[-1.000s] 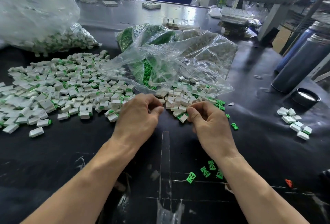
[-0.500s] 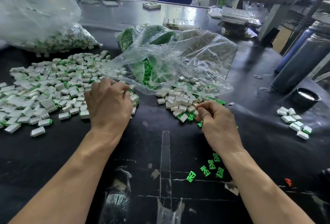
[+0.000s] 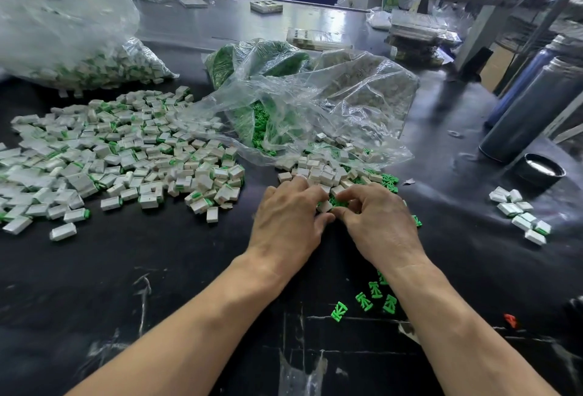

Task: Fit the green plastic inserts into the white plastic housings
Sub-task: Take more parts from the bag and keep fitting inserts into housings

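With my left hand (image 3: 288,222) pinching a white housing (image 3: 325,206) and my right hand (image 3: 375,222) curled over a green insert (image 3: 339,203), both just below the clear bag (image 3: 315,105), I risked a crooked insert jamming.

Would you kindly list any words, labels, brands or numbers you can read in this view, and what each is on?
None can be read.
The white housings and green inserts show no legible marking.
The flat packs at the back of the table are too blurred to read.

Matt white plastic housings (image 3: 325,206), green plastic inserts (image 3: 339,311), crinkled glossy film bag (image 3: 347,96) — scuffed black tabletop (image 3: 157,269)
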`<state>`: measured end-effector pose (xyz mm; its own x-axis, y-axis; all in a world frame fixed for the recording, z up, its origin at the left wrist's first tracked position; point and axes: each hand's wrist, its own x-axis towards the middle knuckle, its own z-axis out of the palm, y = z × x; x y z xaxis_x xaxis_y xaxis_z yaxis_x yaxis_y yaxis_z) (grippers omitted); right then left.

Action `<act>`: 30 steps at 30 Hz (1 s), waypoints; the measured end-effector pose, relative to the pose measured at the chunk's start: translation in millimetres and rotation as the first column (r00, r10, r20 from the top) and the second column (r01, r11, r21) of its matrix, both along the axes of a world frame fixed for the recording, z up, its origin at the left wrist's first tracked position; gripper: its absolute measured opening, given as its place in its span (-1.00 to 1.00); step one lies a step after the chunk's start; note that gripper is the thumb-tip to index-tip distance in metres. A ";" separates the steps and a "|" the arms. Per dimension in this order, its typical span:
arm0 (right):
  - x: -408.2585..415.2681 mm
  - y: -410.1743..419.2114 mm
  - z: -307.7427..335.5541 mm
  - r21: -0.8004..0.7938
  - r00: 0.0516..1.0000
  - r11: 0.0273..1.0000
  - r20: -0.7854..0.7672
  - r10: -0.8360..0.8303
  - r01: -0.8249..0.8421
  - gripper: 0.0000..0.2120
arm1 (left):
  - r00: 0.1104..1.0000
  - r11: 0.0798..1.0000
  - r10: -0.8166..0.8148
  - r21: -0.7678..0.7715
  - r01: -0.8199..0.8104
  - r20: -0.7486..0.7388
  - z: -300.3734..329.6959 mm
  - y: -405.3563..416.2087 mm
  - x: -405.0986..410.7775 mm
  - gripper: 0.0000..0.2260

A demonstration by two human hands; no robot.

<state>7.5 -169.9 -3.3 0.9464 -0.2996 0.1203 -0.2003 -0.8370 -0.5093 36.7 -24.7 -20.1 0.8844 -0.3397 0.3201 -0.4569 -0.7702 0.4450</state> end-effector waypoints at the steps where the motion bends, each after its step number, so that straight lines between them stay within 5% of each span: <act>1: 0.5 0.5 -0.4 -0.004 1.000 1.000 -0.002 0.000 0.000 -0.79 | 1.000 1.000 0.003 0.000 -0.003 -0.006 -0.7 0.1 0.8 -0.75; 12: -1.3 0.8 -3.9 0.014 0.992 1.000 0.126 -0.013 0.011 -0.87 | 0.998 0.976 0.008 -0.218 -0.020 -0.055 1.5 6.1 0.5 -0.90; 16: -3.5 0.5 -3.8 0.209 0.963 0.978 0.266 -0.035 -0.022 -0.91 | 0.991 0.933 0.000 -0.357 -0.049 -0.137 1.8 8.6 1.8 -0.89; 22: -8.6 10.3 -3.9 0.519 0.944 0.835 0.330 0.001 -0.182 -0.89 | 0.982 0.868 -0.043 -0.494 -0.054 -0.182 0.6 13.4 2.8 -0.90; 30: -11.4 17.7 0.2 0.708 0.922 0.641 0.388 -0.004 -0.296 -0.90 | 0.964 0.787 -0.117 -0.615 -0.056 -0.239 4.7 17.0 1.3 -0.89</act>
<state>-3.9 -152.1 -3.1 0.9307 -0.2878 0.2258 0.1908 -0.1449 -0.9709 38.0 -7.7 -15.4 0.9549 -0.1772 0.2381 -0.2811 -0.2827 0.9171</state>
